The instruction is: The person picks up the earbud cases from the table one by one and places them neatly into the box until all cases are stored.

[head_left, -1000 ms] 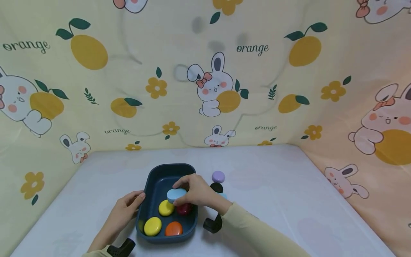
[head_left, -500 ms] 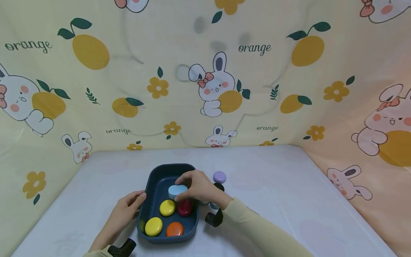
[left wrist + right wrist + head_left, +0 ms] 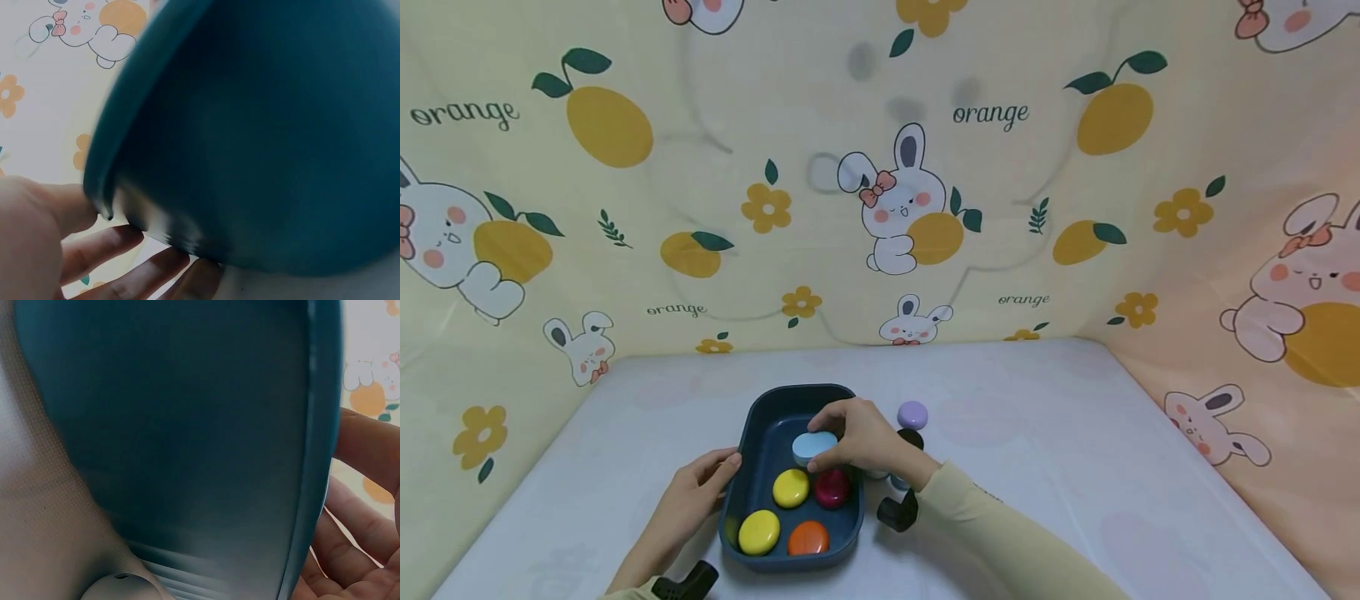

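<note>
A dark blue tray (image 3: pixel 772 402) with rounded corners stands on the table. My left hand (image 3: pixel 692 492) holds its left side, the thumb at the rim and the fingers (image 3: pixel 106 250) against the outer wall. My right hand (image 3: pixel 861 435) reaches over the tray's right rim and pinches a light blue disc (image 3: pixel 808 447) between thumb and fingers, inside the tray's outline. Below it lie a small yellow disc (image 3: pixel 791 488) and a dark red disc (image 3: pixel 832 489). Toward the near end are a bigger yellow disc (image 3: pixel 759 532) and an orange disc (image 3: pixel 808 538).
Right of the tray, a purple disc (image 3: pixel 913 415) and a black disc (image 3: pixel 912 437) lie on the white table (image 3: pixel 1037 467). More pieces there are partly hidden by my right hand. A patterned cloth (image 3: pixel 775 100) rises behind the table.
My right hand has shifted slightly up and right with the light blue disc, then stayed put over the last half second. The left hand and tray look unchanged.
</note>
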`<state>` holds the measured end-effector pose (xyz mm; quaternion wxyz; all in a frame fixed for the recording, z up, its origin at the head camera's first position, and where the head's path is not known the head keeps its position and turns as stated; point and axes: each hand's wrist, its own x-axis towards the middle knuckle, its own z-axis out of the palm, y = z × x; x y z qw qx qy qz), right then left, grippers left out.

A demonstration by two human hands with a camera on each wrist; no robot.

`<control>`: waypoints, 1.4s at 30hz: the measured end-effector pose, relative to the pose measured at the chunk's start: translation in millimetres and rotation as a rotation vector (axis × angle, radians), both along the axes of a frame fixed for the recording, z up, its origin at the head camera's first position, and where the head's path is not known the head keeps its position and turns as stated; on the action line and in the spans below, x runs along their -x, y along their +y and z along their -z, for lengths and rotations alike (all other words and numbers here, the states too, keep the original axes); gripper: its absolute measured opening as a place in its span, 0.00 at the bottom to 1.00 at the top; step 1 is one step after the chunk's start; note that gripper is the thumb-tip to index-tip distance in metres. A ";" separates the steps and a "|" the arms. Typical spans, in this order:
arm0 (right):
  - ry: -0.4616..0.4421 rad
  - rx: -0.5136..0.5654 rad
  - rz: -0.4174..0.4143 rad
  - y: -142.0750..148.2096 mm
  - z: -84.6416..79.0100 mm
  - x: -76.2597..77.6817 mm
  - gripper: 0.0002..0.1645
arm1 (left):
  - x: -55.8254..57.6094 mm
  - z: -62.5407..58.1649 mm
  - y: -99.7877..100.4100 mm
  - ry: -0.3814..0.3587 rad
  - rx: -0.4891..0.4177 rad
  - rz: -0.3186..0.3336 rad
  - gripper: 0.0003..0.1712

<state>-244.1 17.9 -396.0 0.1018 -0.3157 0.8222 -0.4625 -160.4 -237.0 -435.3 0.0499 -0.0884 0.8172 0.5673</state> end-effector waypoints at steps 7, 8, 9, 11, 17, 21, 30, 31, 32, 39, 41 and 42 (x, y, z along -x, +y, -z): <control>-0.004 0.001 0.007 0.0 0.8 0.2 0.24 | -0.7 -0.4 0.8 0.007 0.002 -0.003 0.36; 0.000 0.001 0.006 0.0 1.0 0.3 0.24 | -0.7 -0.4 0.8 0.008 0.003 -0.003 0.36; 0.002 0.002 0.005 0.2 1.1 0.4 0.24 | -0.8 -0.4 0.8 0.008 0.006 -0.003 0.36; 0.006 0.009 0.002 1.0 1.3 0.3 0.25 | -0.9 -0.4 0.7 0.007 0.008 -0.003 0.37; 0.002 0.021 0.006 1.8 2.8 0.0 0.25 | -0.4 0.8 0.1 0.008 0.005 -0.003 0.38; -0.004 0.023 0.010 1.6 4.0 0.8 0.23 | -0.7 0.4 0.2 0.011 0.009 -0.004 0.37; -0.004 0.080 0.024 7.5 4.1 2.4 0.15 | -1.5 -1.5 3.0 0.000 0.004 0.009 0.35; -0.006 0.091 0.030 9.2 3.4 1.9 0.15 | -1.7 -1.3 3.1 -0.001 0.000 0.010 0.35; -0.013 0.102 0.041 10.9 2.2 1.2 0.14 | -1.9 -1.2 3.2 -0.003 -0.003 0.010 0.35; -0.073 0.213 0.132 28.9 -11.9 0.0 0.14 | -0.6 0.0 2.2 0.000 0.013 0.009 0.35; -0.098 0.249 0.152 37.0 -14.6 1.2 0.15 | -0.1 0.1 1.8 0.004 0.022 0.010 0.35; -0.116 0.265 0.166 41.6 -15.2 2.0 0.15 | -0.2 0.0 1.6 0.005 0.022 0.008 0.34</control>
